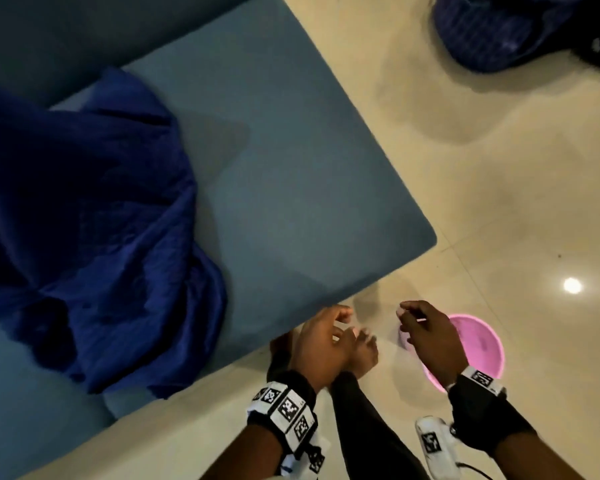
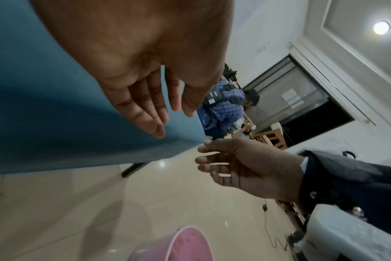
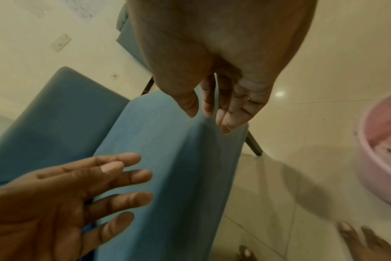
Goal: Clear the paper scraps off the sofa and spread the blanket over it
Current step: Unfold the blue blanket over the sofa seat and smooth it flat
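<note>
Blue sofa (image 1: 291,174) on cream tile floor (image 1: 499,202) (blanket (image 1: 84,220) bunched); both hands' fingers relaxed, holding nothing.

No words, numbers or brand names can be read anywhere here. The only printed marks are the black-and-white square code tags — pixel patterns, not lettering — on the band at the left wrist (image 1: 288,408), on the band at the right wrist (image 1: 483,379) and on the white device (image 1: 433,441) lying by that arm. Pale sheets stuck on the dark window (image 2: 290,98) across the room are too small and blurred to make out.
</note>
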